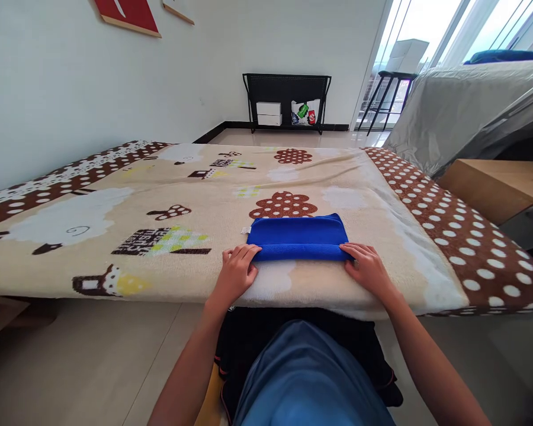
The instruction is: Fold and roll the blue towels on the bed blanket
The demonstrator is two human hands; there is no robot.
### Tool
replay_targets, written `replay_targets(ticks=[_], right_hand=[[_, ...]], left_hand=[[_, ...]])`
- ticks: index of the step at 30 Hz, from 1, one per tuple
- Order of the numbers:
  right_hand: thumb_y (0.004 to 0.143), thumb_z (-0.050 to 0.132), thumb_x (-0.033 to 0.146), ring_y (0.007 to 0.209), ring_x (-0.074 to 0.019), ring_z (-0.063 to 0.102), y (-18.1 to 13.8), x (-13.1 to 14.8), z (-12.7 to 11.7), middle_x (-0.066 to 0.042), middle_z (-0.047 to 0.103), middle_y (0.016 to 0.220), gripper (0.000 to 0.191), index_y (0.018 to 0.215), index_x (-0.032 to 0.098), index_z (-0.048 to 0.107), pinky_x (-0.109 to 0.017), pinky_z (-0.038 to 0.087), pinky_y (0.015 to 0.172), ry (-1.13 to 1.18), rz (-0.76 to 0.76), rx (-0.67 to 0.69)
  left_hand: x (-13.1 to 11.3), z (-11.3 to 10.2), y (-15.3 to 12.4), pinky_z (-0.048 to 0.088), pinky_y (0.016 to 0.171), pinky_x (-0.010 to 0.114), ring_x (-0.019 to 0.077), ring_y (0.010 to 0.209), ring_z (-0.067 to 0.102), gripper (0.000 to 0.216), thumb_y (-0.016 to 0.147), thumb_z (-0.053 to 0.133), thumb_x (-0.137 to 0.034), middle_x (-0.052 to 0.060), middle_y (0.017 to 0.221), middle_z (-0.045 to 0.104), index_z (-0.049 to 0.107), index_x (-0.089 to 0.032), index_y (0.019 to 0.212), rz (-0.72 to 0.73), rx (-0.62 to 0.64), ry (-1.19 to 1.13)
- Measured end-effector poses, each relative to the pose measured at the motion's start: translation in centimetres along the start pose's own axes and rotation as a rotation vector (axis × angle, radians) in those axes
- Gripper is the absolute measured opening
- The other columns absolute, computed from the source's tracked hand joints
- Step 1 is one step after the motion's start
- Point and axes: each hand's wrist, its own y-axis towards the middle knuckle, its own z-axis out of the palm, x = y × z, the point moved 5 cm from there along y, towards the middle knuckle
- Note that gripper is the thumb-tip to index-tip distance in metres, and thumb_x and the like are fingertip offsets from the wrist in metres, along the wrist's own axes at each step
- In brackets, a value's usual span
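Left hand (237, 269) and right hand (368, 267) pinch the blue cloth (297, 231) by its roll's ends, seemingly mid-roll, which calls for even turns beyond the fingers (247, 254).

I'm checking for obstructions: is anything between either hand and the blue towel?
Nothing visible: the left hand and right hand touch opposite ends of the rolled edge of the blue towel. A white tag sticks out on the left, just beyond the left hand, not in between.

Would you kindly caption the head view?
Left hand and right hand hold a partly rolled blue cloth on patterned bedding.
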Motion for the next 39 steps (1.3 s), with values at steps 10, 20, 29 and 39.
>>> replay_targets(ticks=[10, 20, 29, 39], right_hand=[[0.086, 0.041, 0.019, 0.096, -0.0235, 0.06, 0.8, 1.4, -1.3, -0.007, 0.072, 0.092, 0.032, 0.095, 0.019, 0.072, -0.037, 0.041, 0.094, 0.021, 0.125, 0.022], [0.093, 0.038, 0.014, 0.131, -0.0268, 0.049, 2.4, 7.0, -0.6, -0.011, 0.063, 0.135, 0.046, 0.132, 0.014, 0.062, -0.043, 0.029, 0.115, -0.157, 0.074, 0.121], [0.106, 0.03, 0.049, 0.139, -0.0211, 0.048, 5.8, 8.2, 3.2, -0.009, 0.057, 0.145, 0.053, 0.14, 0.017, 0.057, -0.039, 0.033, 0.115, -0.029, 0.085, 0.236], [0.106, 0.031, 0.042, 0.139, -0.0287, 0.048, 4.8, 3.4, 1.8, -0.016, 0.055, 0.145, 0.049, 0.128, 0.012, 0.064, -0.052, 0.025, 0.118, -0.25, 0.352, 0.26]], left_hand=[[-0.2, -1.3, 1.7, 0.034, 0.103, 0.043, 0.0224, 0.103, 0.065, 0.039, 0.08, 0.044, -0.012, 0.003, 0.106, 0.075, 0.069, -0.026, 0.106, -0.139, 0.068, -0.123], [-5.2, -1.6, 1.9, 0.027, 0.114, 0.053, 0.0285, 0.135, 0.05, 0.044, 0.087, 0.039, -0.009, 0.014, 0.141, 0.06, 0.065, -0.018, 0.122, -0.08, 0.092, 0.146], [-7.3, 2.7, 5.2, 0.038, 0.112, 0.041, 0.0227, 0.141, 0.047, 0.049, 0.105, 0.03, -0.042, 0.009, 0.147, 0.056, 0.059, -0.019, 0.137, -0.075, 0.186, -0.011], [-3.0, 0.9, 3.6, 0.033, 0.114, 0.057, 0.0323, 0.135, 0.052, 0.053, 0.104, 0.028, -0.042, 0.02, 0.141, 0.06, 0.065, -0.013, 0.128, -0.383, 0.096, 0.205]])
